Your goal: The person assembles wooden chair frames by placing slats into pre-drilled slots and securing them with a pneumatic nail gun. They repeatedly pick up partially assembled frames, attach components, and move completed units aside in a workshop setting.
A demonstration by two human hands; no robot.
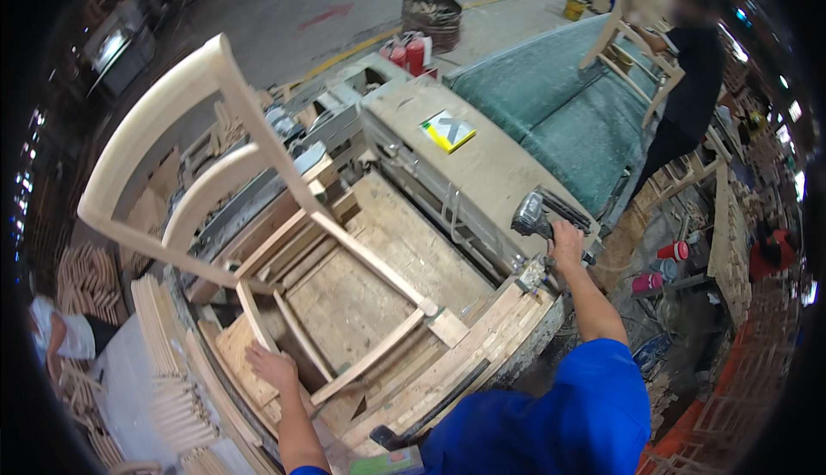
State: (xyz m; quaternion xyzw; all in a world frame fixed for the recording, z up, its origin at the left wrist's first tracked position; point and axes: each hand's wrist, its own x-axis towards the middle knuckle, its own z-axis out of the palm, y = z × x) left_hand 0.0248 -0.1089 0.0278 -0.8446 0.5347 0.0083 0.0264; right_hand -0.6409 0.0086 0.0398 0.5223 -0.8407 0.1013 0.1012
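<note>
An unpainted wooden chair frame [379,260] without a seat stands on the workbench in front of me, its curved backrest [129,157] rising at the left. My left hand [274,367] lies with fingers stretched out at the near left side of the frame, over a light wooden board. The fingertips seem to touch the wood. At the right, my right hand [565,245] is closed round the handle of a dark pneumatic nail gun [535,211]. The nail gun is over the near end of a dusty beige bench top, and part of its grip is hidden by my fingers.
A yellow-and-white box [447,131] lies on the beige top [404,101]. Beyond is a green-covered table [525,88], where a co-worker handles another chair [632,53]. Stacked wooden parts [172,389] are at the left. Red fire extinguishers [415,55] stand near a metal drum [432,21].
</note>
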